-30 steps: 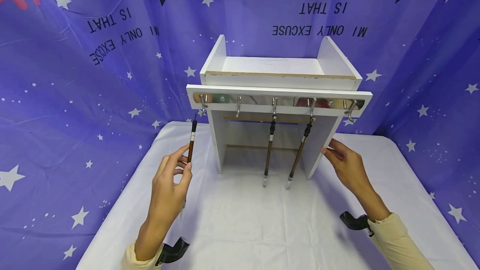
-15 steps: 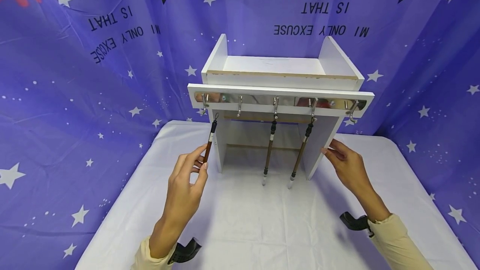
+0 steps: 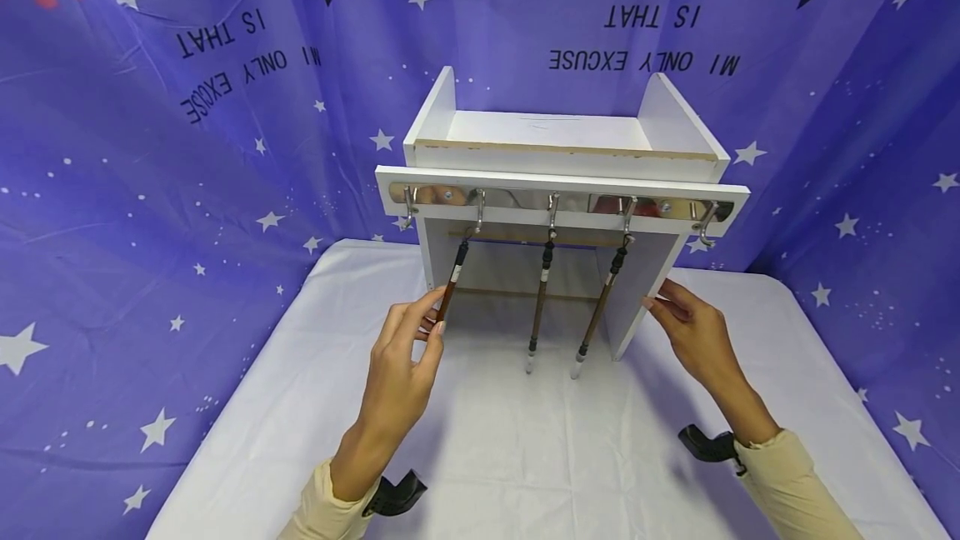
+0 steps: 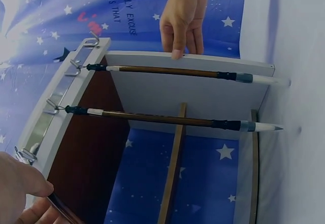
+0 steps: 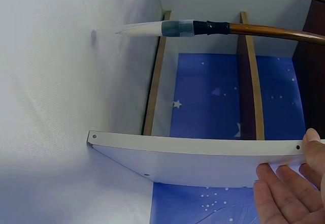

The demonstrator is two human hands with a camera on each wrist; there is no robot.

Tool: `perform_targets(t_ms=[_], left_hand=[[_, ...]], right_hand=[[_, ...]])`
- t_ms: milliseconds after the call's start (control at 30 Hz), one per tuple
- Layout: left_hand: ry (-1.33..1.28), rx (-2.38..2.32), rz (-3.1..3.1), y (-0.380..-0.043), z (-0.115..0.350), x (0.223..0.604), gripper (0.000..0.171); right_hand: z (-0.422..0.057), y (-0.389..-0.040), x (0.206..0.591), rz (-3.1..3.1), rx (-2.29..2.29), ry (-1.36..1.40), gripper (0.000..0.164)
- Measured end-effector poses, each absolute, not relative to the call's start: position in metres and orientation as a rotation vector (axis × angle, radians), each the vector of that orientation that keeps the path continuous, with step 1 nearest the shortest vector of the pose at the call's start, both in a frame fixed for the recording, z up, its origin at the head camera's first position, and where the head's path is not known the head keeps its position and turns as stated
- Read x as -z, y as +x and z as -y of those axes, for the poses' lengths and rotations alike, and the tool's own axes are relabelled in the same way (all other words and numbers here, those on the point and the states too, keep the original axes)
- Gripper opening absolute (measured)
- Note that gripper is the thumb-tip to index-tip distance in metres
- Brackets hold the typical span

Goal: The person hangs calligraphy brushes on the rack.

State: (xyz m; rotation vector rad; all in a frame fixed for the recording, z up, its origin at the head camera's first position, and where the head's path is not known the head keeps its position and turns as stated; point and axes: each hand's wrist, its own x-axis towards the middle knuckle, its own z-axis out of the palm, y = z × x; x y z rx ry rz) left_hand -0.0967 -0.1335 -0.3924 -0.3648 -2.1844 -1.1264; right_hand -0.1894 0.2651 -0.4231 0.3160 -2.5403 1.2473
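Note:
My left hand (image 3: pixel 397 373) pinches a calligraphy brush (image 3: pixel 453 277) by its brown handle, tilted with the loop end up. Its loop is at the tip of the second hook (image 3: pixel 480 213) from the left; I cannot tell if it is over it. Two more calligraphy brushes hang tip down from the middle hook (image 3: pixel 553 213) and the one right of it: a middle brush (image 3: pixel 539 298) and a right brush (image 3: pixel 600 307). With thumb and fingers, my right hand (image 3: pixel 693 344) holds the front edge of the white rack's right side panel (image 5: pixel 203 147).
The white rack (image 3: pixel 517 177) stands on a white-clothed table (image 3: pixel 517 457), with an open shelf on top. A metal hook strip runs along its front board; both end hooks carry nothing. A purple star-print curtain (image 3: pixel 225 190) surrounds the table's back and sides.
My left hand has moved right with the brush, from beside the leftmost hook to beneath the second one. The right hand stays on the side panel. The hanging brushes sway slightly.

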Motion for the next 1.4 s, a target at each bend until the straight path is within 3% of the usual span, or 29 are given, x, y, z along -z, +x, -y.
perform_targets(t_ms=[1400], left_hand=[[-0.360,1.119,2.173,-0.115,0.119,0.403,0.047]], right_hand=[[-0.266,-0.189,0.423,2.534,-1.271,0.322,0.051]])
